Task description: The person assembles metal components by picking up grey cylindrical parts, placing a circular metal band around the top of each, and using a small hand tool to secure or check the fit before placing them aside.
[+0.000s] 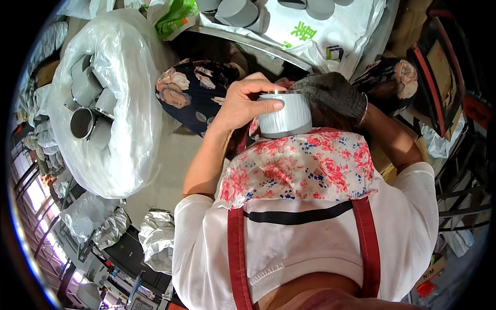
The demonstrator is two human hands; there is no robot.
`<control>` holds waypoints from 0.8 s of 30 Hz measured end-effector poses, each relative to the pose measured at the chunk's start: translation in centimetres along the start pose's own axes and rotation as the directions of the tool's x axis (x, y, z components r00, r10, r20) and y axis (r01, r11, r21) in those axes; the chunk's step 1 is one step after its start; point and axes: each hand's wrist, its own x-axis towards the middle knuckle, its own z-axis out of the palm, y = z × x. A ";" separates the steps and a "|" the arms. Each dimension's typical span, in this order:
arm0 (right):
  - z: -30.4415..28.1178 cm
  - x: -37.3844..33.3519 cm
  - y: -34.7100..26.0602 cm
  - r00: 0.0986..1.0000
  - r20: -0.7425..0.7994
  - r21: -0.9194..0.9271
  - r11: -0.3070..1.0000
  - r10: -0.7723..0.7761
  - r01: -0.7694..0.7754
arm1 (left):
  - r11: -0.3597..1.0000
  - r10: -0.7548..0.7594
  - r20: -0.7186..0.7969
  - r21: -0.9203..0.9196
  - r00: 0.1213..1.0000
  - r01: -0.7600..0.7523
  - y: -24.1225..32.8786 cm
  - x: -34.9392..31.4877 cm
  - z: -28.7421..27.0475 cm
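A pale grey, round, straight-sided pot (285, 116) is held in front of my lap, above the floral apron (297, 165). My bare left hand (252, 101) grips its left side, with the thumb across the front near the rim and the fingers over the top. At the pot's upper right edge is my right hand (333, 95), in a dark knitted glove, its fingers curled against the rim. The glove hides its fingertips, and I cannot see whether they also hold a small tool.
To my left stands a big clear plastic bag (137, 103) with several grey pots (82, 123) inside. Ahead, a white-covered work surface (351, 31) carries more grey pots (237, 13). A red-and-black frame (431, 88) stands at the right, and a crumpled silvery bag (156, 240) at the lower left.
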 end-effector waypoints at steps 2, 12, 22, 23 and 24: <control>0.1 -0.1 1.9 0.992 -0.061 -0.055 0.993 -0.110 0.106 | 0.994 0.055 -0.085 0.094 0.995 -0.047 0.0 -0.6 0.4; -0.3 -1.1 2.1 0.887 0.031 -0.578 0.716 -0.461 0.392 | 0.956 -0.030 -0.442 -0.273 0.896 -0.103 -2.8 -1.7 2.7; 2.4 -2.2 -0.8 0.885 -0.403 0.548 0.836 0.232 0.031 | 0.573 -0.462 -0.090 -0.789 0.882 0.220 2.6 -2.0 3.2; 2.3 -2.1 -0.8 0.917 -0.384 0.424 0.903 0.106 0.073 | 0.595 -0.449 -0.137 -0.783 0.883 0.181 4.2 -2.0 3.8; 2.1 -1.8 -0.7 0.939 -0.344 0.295 0.947 -0.017 0.125 | 0.594 -0.421 -0.114 -0.784 0.900 0.179 4.0 -2.0 3.7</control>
